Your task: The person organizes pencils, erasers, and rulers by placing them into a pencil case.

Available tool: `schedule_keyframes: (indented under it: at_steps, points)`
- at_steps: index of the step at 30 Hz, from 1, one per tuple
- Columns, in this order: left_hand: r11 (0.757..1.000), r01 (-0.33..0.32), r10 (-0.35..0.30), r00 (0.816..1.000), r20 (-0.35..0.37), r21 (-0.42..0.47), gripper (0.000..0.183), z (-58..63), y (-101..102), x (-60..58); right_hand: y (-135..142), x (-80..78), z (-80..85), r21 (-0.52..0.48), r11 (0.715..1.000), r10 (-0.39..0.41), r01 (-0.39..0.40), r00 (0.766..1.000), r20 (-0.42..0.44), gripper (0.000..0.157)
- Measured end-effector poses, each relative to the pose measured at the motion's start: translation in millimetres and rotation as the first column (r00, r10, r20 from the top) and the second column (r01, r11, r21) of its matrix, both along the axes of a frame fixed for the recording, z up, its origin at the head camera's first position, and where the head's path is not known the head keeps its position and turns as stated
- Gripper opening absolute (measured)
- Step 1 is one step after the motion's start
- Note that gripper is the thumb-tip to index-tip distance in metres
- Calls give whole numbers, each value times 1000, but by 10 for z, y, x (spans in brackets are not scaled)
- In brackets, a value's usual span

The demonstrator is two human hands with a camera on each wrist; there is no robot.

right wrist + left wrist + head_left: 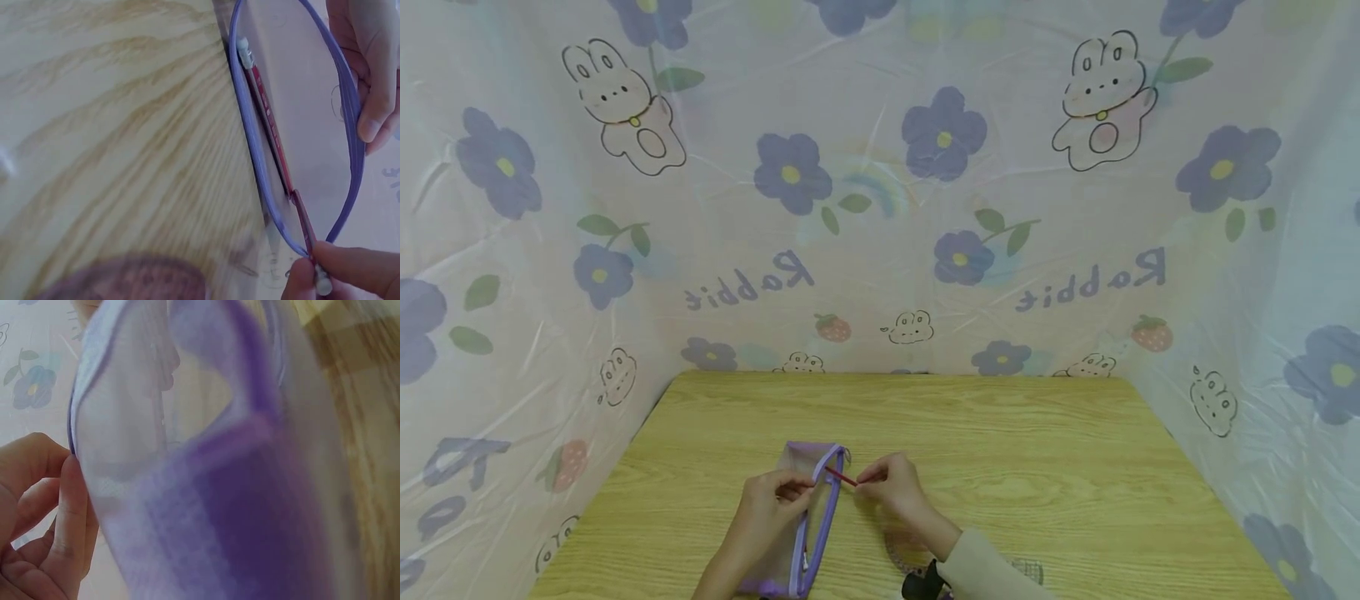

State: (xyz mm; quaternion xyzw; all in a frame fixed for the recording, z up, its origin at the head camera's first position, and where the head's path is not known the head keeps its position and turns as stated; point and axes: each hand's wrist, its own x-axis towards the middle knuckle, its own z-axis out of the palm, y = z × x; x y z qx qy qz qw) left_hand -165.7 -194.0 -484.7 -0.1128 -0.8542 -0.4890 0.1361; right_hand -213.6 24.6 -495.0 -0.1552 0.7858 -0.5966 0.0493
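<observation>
A see-through pencil case with purple trim lies on the table, its zipped mouth gaping. My left hand pinches one purple edge of that mouth between thumb and fingers. A red pencil is pinched in the fingertips of my right hand, close to its white eraser end. The pencil's other end points into the mouth of the case. Inside the case, the right wrist view shows a second red pencil with a white eraser. Close up, the left wrist view has the purple case wall, blurred.
On the wooden table, a curved clear piece with markings is partly hidden by my right forearm. A clear marked strip lies by the sleeve. Printed curtain hangs at the back and sides.
</observation>
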Motion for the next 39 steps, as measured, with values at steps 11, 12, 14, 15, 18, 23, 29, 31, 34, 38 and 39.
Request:
schedule_keyframes:
  at_steps: [11,12,14,15,18,23,29,31,34,38,39]
  points:
    - [1000,10,-10,1000,0,-2,12,-27,-20,7,-104,59,18,-74,997,28,-17,988,152,9]
    - [1000,9,-9,1000,-3,-7,13,-32,-23,5,-112,66,21,-84,996,32,-18,985,172,10]
    - [1000,6,-6,1000,0,-13,13,-37,-27,2,-132,76,22,-100,995,41,-21,979,199,10]
    - [1000,5,-5,1000,0,-13,12,-38,-29,1,-143,80,21,-109,994,45,-22,976,212,11]
    - [1000,4,-4,1000,2,-14,12,-41,-31,-2,-175,92,25,-133,991,63,-30,967,247,12]
    - [1000,3,-2,1000,16,-14,12,-39,-35,0,-222,112,44,-161,986,84,-39,955,283,14]
    - [1000,-1,1,1000,14,-13,14,-33,-35,-2,-275,135,52,-195,980,103,-44,947,303,14]
    - [1000,-1,1,1000,12,-8,14,-24,-32,-1,-296,145,50,-208,977,104,-39,946,308,13]
    - [1000,1,-1,1000,9,-6,12,-9,-27,0,-330,160,47,-225,974,107,-33,941,323,13]
    - [1000,2,-2,1000,13,-3,9,2,-24,-2,-375,185,58,-245,969,118,-34,933,340,15]
    - [1000,0,0,1000,18,-1,9,3,-24,-4,-386,191,61,-247,969,119,-33,932,341,15]
